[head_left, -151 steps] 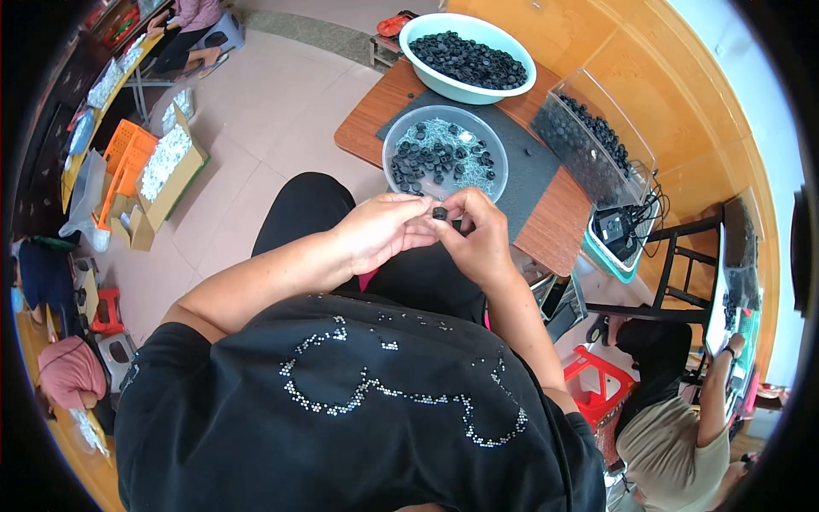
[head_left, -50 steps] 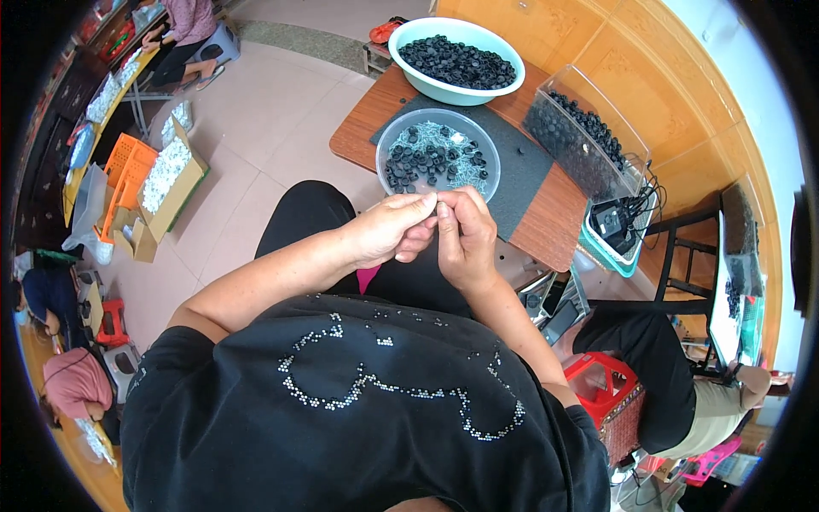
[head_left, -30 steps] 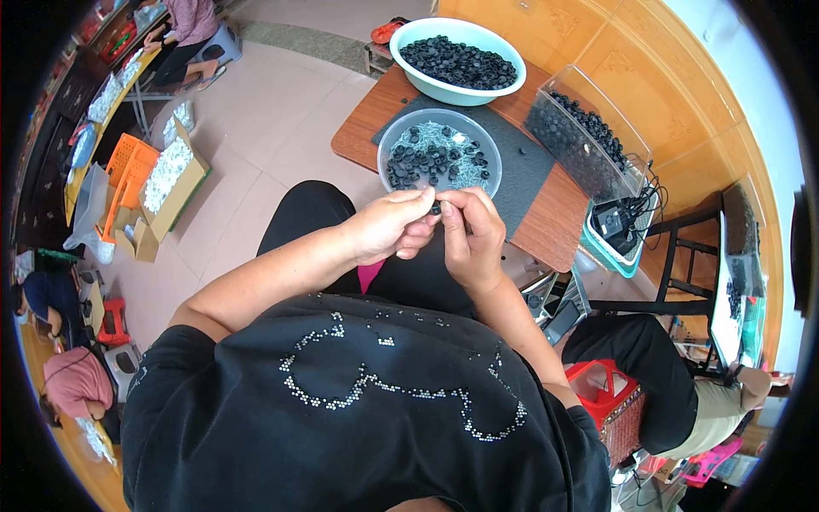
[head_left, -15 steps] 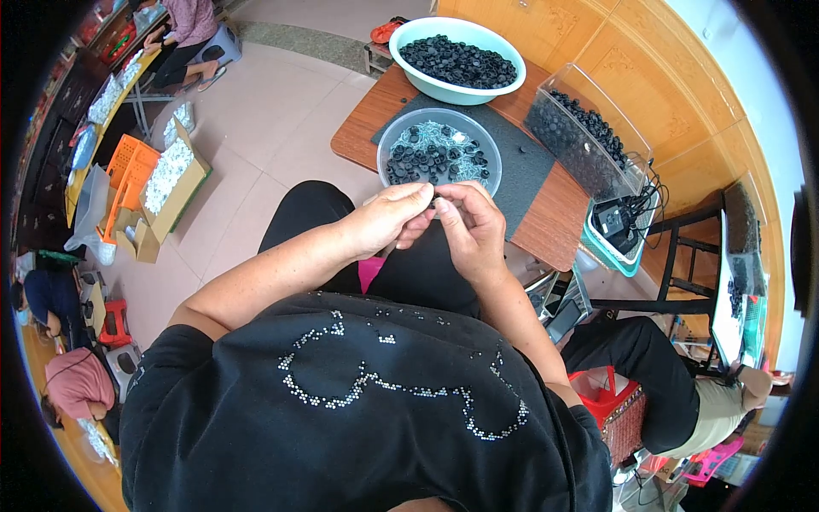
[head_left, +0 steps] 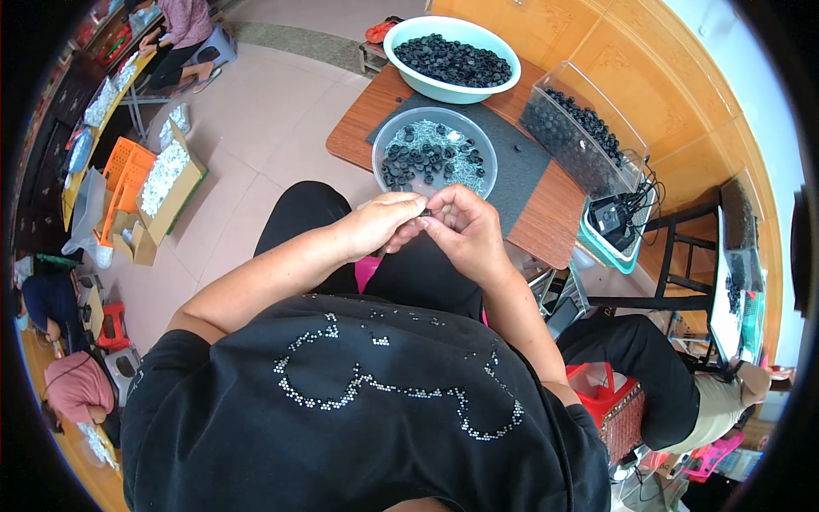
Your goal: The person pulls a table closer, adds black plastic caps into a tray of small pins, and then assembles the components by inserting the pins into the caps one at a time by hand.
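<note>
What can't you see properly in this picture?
- Head view: the small black part pinched between the left hand and right hand is mostly covered by fingertips; its shape is unclear.
- The black pieces in the grey bowl are too small to tell apart.
- The clear bin bends near the rim; its far end is blurred.
- The person's lap is hidden by arms and shirt.

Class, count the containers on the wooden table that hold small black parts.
3: a pale green basin at the far edge, a clear round bowl nearest the hands, and a clear rectangular bin on the right.
</note>
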